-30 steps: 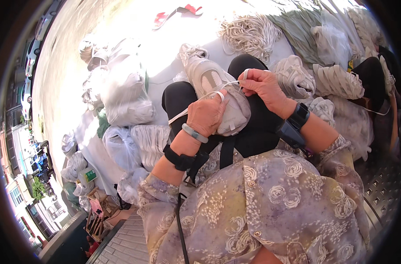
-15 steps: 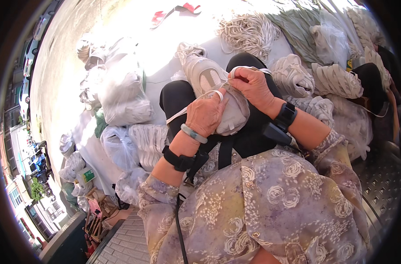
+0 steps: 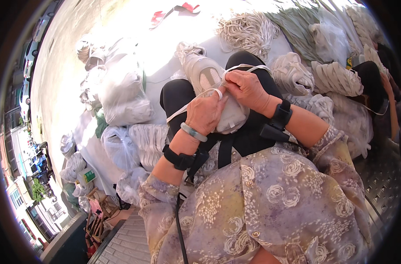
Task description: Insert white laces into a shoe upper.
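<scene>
Shoe (image 3: pixel 208 79), pale, lies between knees (image 3: pixel 170 94). Left hand (image 3: pixel 205 112) closed, pinching white lace (image 3: pixel 176 114) over shoe; right hand (image 3: pixel 248 90) curled beside it, tips pinched on lace too (which strand, cannot tell). Lacing looks in hand; next pull would call for firm pinch, shoe steadied. Beyond shoe, heap of cords (image 3: pixel 249 31); left of shoe, plastic-wrapped bundle (image 3: pixel 128 101).
</scene>
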`<state>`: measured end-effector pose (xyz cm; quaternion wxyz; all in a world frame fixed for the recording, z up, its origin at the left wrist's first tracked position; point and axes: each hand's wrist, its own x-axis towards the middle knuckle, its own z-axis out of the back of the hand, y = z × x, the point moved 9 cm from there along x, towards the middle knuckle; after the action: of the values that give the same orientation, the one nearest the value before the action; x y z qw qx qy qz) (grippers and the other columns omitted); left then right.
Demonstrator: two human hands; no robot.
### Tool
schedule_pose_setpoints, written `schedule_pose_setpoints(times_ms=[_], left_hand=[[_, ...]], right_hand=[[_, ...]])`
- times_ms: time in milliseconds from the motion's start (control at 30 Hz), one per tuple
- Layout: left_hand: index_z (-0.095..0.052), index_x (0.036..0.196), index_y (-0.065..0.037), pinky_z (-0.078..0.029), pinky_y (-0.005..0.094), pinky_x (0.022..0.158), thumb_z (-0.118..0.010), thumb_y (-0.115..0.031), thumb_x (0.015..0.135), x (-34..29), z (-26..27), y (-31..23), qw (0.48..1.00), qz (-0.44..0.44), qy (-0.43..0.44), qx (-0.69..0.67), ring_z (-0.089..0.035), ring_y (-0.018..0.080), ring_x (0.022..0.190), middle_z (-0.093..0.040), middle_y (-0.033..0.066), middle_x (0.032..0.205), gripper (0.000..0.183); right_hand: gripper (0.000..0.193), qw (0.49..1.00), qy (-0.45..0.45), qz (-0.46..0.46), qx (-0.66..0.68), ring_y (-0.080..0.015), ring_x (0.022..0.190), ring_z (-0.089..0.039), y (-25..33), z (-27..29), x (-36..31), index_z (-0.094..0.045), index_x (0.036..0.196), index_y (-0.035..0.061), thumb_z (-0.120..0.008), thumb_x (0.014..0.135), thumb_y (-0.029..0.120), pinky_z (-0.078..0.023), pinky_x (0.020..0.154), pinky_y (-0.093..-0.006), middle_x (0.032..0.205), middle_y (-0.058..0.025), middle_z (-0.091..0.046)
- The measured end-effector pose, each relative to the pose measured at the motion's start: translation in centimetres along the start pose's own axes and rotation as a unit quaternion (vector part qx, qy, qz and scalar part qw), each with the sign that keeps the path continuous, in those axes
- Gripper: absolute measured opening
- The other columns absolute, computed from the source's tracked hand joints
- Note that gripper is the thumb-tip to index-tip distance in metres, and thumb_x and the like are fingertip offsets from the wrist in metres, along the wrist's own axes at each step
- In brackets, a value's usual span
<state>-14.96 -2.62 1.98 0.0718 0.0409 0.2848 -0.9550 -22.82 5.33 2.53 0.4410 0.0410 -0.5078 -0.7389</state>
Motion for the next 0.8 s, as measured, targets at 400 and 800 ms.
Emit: schedule_pose_setpoints(times_ms=[400, 800], left_hand=[[-0.049, 0.115, 0.004, -0.046, 0.0321, 0.083, -0.031, -0.036, 0.098, -1.4, 3.6, 1.6, 0.752, 0.092, -0.135, -0.639, -0.06, 0.0216, 0.091, -0.06, 0.0138, 0.097, 0.047], [-0.04, 0.117, 0.005, -0.041, 0.0388, 0.096, -0.028, -0.034, 0.098, -2.5, 3.4, 1.0, 0.643, 0.076, -0.188, -0.739, -0.051, 0.0304, 0.109, -0.052, 0.0209, 0.112, 0.045]], right_hand=[[0.017, 0.984, 0.088, -0.091, 0.126, -0.0122, 0.052, -0.042, -0.3, 0.1, -0.1, -0.058, 0.083, 0.003, -0.063, 0.083, 0.019, -0.04, 0.05, -0.0268, 0.06, -0.0073, -0.051], [0.026, 0.827, 0.315, -0.31, 0.347, -0.003, 0.049, -0.054, 2.7, -5.8, -2.5, -0.063, 0.091, 0.0053, -0.053, 0.091, 0.03, -0.04, 0.041, -0.0156, 0.064, 0.0007, -0.059]])
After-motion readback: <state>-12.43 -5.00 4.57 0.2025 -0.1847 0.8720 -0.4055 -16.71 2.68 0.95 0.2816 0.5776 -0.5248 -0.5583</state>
